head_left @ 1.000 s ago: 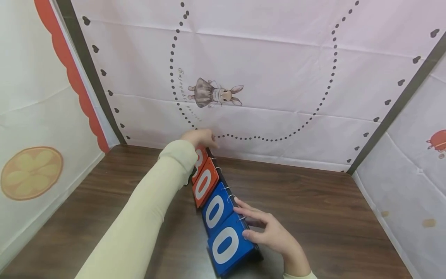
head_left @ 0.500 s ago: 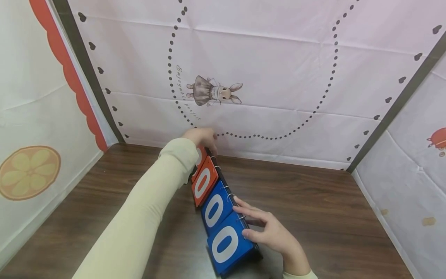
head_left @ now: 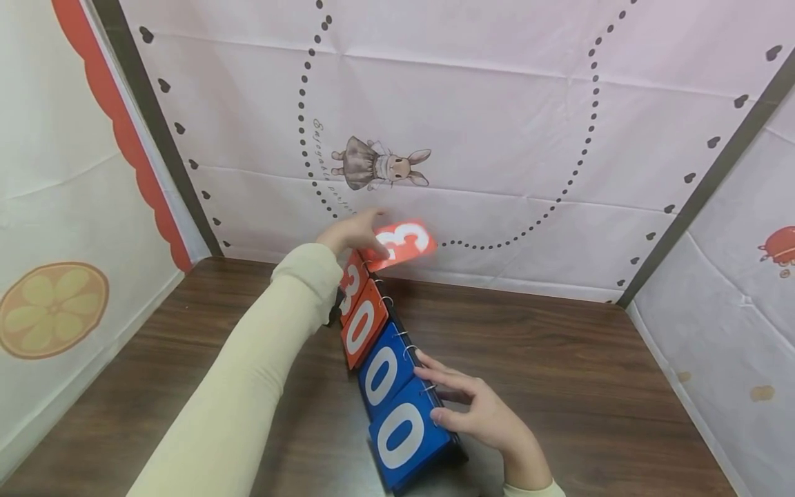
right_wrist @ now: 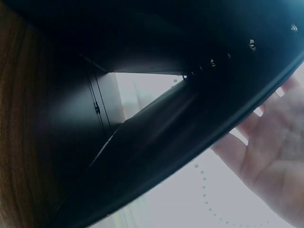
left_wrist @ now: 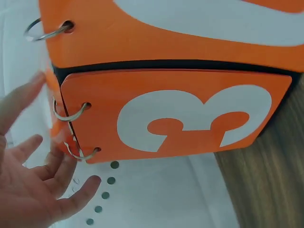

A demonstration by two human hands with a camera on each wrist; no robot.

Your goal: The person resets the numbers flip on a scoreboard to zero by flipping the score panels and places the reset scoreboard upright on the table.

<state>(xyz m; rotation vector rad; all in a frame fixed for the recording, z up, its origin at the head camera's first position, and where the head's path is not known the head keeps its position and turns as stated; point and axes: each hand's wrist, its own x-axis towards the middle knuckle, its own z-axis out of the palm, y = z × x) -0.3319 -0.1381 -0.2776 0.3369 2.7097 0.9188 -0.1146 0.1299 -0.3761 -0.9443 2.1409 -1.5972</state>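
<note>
A tent-shaped flip scoreboard (head_left: 375, 369) stands on the table, with red number cards at its far end and blue ones at its near end. Over the far top edge, a red card with a white 3 (head_left: 406, 241) is flipped up beside my left hand (head_left: 354, 233), whose fingers are spread around it. Another red 3 card (left_wrist: 190, 118) hangs from the rings, next to a red 0 card (head_left: 364, 328). My right hand (head_left: 481, 414) holds the near top edge, its thumb on the blue 0 card (head_left: 406, 442). The right wrist view shows the dark hollow inside.
The brown wooden table (head_left: 546, 386) runs back to a pale printed cloth wall (head_left: 497, 138). Cloth also hangs on the left and right. The far end of the scoreboard stands near the back wall.
A red card has swung up over the far top edge, showing a 3. My left hand has lifted slightly and its fingers have spread. The right hand has stayed in place.
</note>
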